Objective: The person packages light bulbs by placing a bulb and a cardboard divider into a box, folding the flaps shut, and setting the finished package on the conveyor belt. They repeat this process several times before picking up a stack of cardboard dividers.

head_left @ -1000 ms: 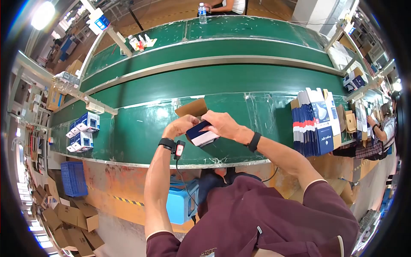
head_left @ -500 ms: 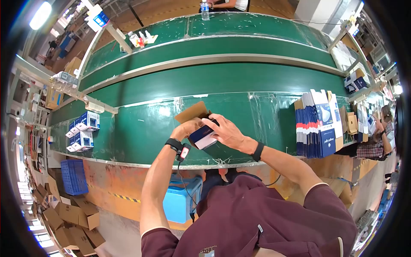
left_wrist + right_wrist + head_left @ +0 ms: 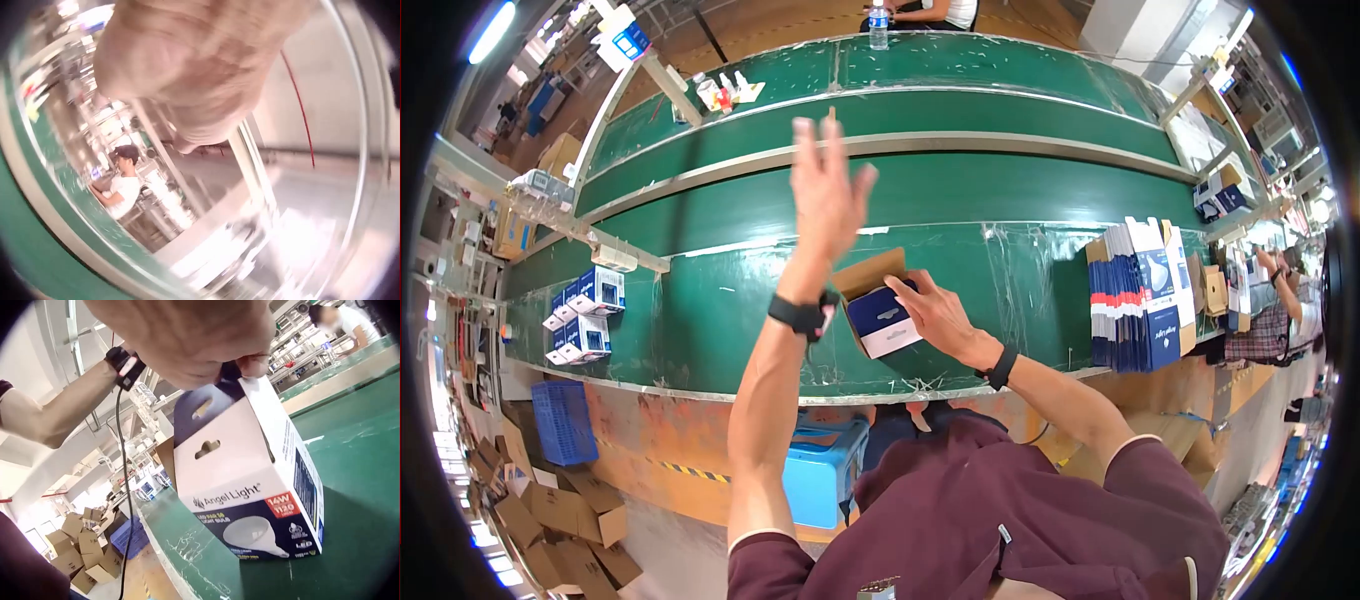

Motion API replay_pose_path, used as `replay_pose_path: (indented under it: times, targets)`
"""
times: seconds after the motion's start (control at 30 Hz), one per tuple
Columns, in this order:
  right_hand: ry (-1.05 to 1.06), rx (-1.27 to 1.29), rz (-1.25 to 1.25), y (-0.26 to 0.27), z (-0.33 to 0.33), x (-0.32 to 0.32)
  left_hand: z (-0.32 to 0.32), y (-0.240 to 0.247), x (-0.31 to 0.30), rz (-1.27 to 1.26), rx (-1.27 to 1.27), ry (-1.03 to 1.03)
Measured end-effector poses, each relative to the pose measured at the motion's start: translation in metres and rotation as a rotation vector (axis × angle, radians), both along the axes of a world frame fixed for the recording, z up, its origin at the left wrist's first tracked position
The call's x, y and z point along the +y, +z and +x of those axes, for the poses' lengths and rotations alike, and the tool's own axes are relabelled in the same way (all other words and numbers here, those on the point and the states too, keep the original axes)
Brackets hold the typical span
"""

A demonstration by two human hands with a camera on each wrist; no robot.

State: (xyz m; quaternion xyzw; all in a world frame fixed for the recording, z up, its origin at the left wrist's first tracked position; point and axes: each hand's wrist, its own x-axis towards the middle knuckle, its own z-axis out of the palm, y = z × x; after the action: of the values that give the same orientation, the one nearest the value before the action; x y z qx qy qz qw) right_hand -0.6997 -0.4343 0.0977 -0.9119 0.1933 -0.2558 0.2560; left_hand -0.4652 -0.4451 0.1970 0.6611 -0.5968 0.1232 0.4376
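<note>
A white and navy light bulb box [image 3: 893, 333] stands on the green bench with a brown-lined flap [image 3: 878, 274] raised at its far side. My right hand [image 3: 943, 318] holds the box by its upper edge, fingers over the top. In the right wrist view, the printed light bulb box [image 3: 244, 487] shows a flap with a hang hole, and the right hand [image 3: 194, 344] covers part of the top. My left hand [image 3: 828, 195] is raised beyond the box, apart from it, fingers extended and blurred, with nothing in it. The left hand [image 3: 194, 62] also shows in the left wrist view.
Flat printed cartons [image 3: 1135, 295] stand in a row on the right of the bench. Several finished boxes [image 3: 590, 315] sit at the left end. A metal rail [image 3: 960, 140] crosses beyond. Below are a blue crate [image 3: 565, 420], a blue stool [image 3: 825, 475] and brown cardboard boxes [image 3: 565, 510].
My left hand has let go of the box and swung up and away over the bench. The right hand has stayed on the box, whose top side faces me more now.
</note>
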Motion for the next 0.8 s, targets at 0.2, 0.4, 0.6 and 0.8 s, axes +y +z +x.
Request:
replay_pose_path:
  times: [0.2, 0.4, 0.6, 0.8]
  targets:
    - [0.174, 0.254, -0.067, -0.006, -0.003, -0.014, -0.106, -0.059, 0.142, 0.610, -0.190, -0.082]
    - [0.520, 0.279, -0.201, 0.011, -0.007, -0.024, -0.119, -0.115, 0.167, 0.562, 0.002, 0.115]
    - [0.508, 0.305, -0.369, -0.014, -0.018, -0.013, -0.145, -0.157, 0.164, 0.455, -0.293, 0.365]
    - [0.576, 0.247, -0.419, -0.034, -0.023, -0.019, -0.151, -0.177, 0.154, 0.553, -0.195, 0.366]
